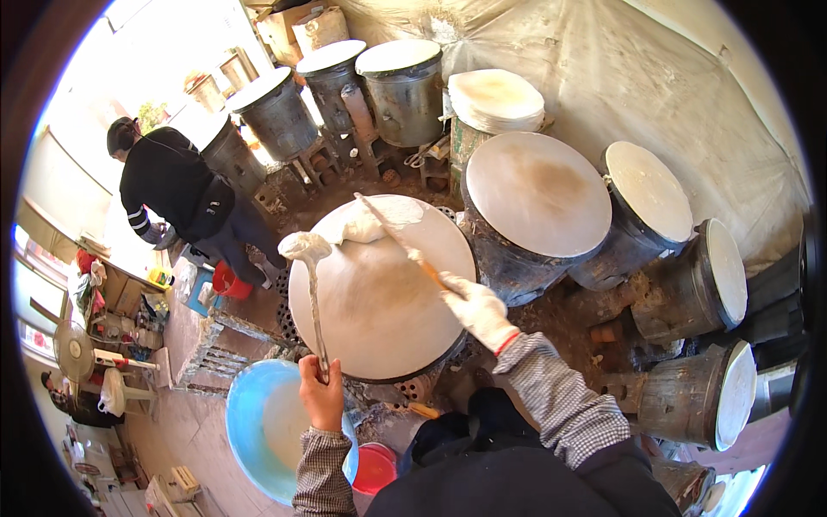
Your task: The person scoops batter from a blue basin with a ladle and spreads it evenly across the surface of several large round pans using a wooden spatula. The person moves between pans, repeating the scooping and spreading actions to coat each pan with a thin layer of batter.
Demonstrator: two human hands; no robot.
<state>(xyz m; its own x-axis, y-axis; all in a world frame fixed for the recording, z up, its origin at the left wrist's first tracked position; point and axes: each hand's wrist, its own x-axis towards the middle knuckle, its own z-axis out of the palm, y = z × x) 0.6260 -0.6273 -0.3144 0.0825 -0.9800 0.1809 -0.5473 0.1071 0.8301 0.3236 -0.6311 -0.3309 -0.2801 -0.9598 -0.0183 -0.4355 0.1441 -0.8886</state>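
Note:
In front of me is a large round griddle (387,310) with a pale, lightly browned surface. A mound of white batter (365,227) lies near its far edge, beside a thin wet smear. My left hand (322,393), bare, grips the batter-coated handle of a ladle (305,247), whose bowl is held by the griddle's left edge. My right hand (477,309) wears a white glove with a red cuff edge. It holds a long wooden spreading stick (404,244) that slants across the far part of the griddle, alongside the batter.
Left of my left hand stands a blue basin (244,413) of pale liquid, with a red bucket (375,468) nearby. Drum-mounted griddles (536,194) arc around the far and right sides. A stack of round flatbreads (496,100) sits behind. At left, a person (174,174) bends beside a red tub (230,282).

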